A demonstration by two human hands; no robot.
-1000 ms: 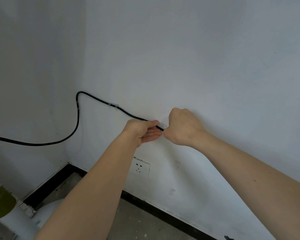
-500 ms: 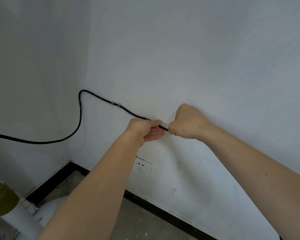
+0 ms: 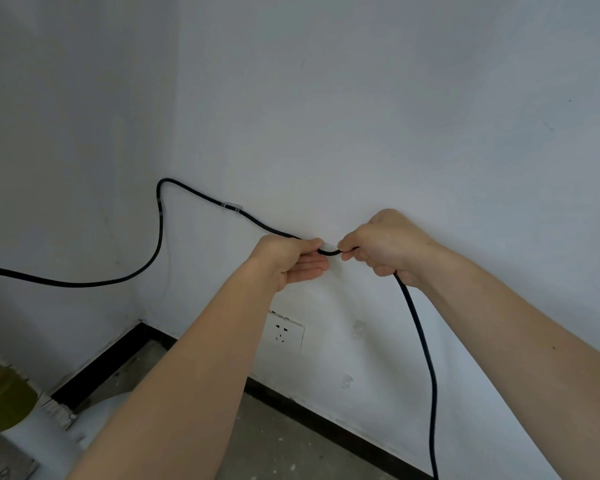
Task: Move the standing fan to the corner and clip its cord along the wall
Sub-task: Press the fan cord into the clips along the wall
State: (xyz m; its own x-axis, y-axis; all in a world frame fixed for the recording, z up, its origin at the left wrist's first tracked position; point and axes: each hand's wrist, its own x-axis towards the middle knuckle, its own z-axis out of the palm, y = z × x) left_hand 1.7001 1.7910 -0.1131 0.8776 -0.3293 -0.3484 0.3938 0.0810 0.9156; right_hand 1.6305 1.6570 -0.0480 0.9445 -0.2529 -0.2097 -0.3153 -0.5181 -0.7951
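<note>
Both hands are on the cord, a little above the socket (image 3: 284,332). The left hand (image 3: 291,261) pinches the black cord (image 3: 160,237) under its thumb, and the right hand (image 3: 385,247) is curled into a fist round it just to the right. Between the two, against the wall (image 3: 395,116), there's a small clear clip (image 3: 328,245) with the cord at it, can't tell if it's snapped in. From there the cord runs up and left of the socket through a second clip (image 3: 231,206), bends down at the room corner where a third clip (image 3: 160,207) seems to hold it, then sags off toward the left edge. The other end drops from under the right hand, down past the right of the socket. A black baseboard (image 3: 326,417) runs below the socket, with gray floor (image 3: 274,445) under that. Way down-left of the socket sits an olive-green thing (image 3: 0,396), no idea what.
</note>
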